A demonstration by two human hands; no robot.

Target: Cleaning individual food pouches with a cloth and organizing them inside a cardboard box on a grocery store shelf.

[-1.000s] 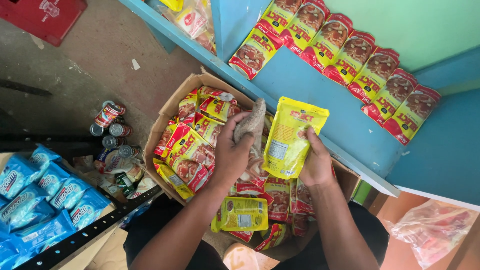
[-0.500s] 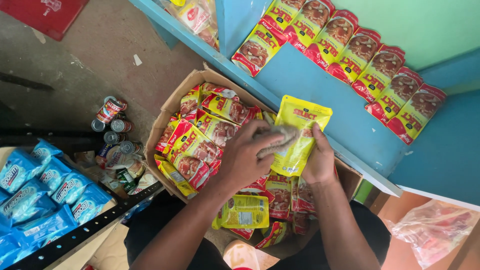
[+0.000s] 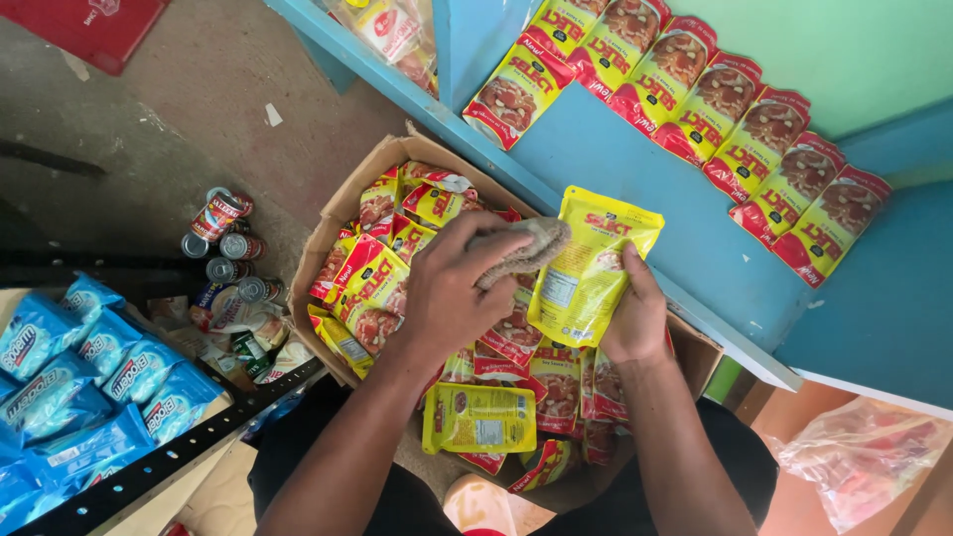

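Packets fill the head view. A yellow pouch (image 3: 588,266) is held up over a brown cardboard box (image 3: 342,213), in front of the blue shelf (image 3: 685,208). The right hand (image 3: 635,318) pinches the pouch from its lower right side, thumb on the front and fingers behind. The left hand (image 3: 459,283) is curled tight around a grey-brown cloth (image 3: 531,248), and the cloth touches the top left part of the pouch. Both arms reach up from the bottom of the view.

The box is full of red and yellow packets (image 3: 372,288), lying all mixed up. One flat yellow packet (image 3: 479,417) lies near the bottom of the box, back side up. On the blue shelf a row of red and yellow packets (image 3: 695,99) leans in a slanted line, each one partly over the next. Small round cans (image 3: 220,243) lie on the grey floor to the left of the box. Light blue bags (image 3: 74,367) sit in a pile at the far left. A clear plastic bag (image 3: 859,457) lies at the bottom right
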